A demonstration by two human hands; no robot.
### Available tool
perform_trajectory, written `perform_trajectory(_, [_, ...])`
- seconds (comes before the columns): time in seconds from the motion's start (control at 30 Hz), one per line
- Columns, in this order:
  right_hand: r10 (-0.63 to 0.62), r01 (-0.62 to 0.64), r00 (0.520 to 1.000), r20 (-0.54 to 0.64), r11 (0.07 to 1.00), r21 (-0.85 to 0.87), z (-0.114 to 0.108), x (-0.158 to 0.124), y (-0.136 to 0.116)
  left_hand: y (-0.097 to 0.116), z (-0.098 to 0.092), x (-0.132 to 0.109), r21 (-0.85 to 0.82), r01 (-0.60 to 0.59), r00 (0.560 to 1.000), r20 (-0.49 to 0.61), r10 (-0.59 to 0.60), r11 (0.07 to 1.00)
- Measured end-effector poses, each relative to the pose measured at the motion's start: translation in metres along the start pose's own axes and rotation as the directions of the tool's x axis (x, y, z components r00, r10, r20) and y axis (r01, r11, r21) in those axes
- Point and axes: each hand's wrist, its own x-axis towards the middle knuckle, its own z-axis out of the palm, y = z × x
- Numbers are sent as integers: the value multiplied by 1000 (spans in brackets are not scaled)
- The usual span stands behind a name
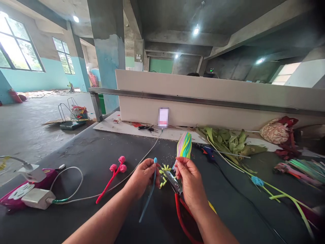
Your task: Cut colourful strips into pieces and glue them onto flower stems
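Observation:
My left hand (143, 178) is closed in a pinch on a blue pipe cleaner (149, 195), whose tip sticks up above my fingers while the rest hangs down toward me. My right hand (190, 183) grips a bundle of pastel pipe cleaners (184, 145) standing upright, and red-handled scissors (177, 196) sit under the same hand. Between the hands lie several short yellow cut pieces (164, 173) on the dark table (101, 152).
A pink pipe-cleaner flower stem (114, 176) lies left of my hands. A pink power strip (27, 191) with a white charger and cable sits at far left. Green leaves (228, 140), a blue glue gun (208, 152) and green stems (279, 195) lie right. A white partition (215, 101) backs the table.

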Motion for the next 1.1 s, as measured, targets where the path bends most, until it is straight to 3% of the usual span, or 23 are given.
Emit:
perform_trajectory(0.3, [109, -87, 959, 263, 992, -92, 18, 8, -14, 3, 5, -6, -69, 91, 990, 116, -82, 993])
perform_trajectory(0.53, [146, -173, 896, 420, 984, 27, 5, 14, 4, 4, 2, -7, -118, 201, 959, 225, -170, 973])
perform_trajectory(0.73, [156, -226, 870, 467, 969, 98, -3, 12, 11, 2, 4, -6, -126, 297, 930, 263, -257, 946])
perform_trajectory(1.1, [199, -248, 879, 433, 967, 59, -4, 12, 12, -4, 7, -3, -113, 217, 957, 223, -188, 970])
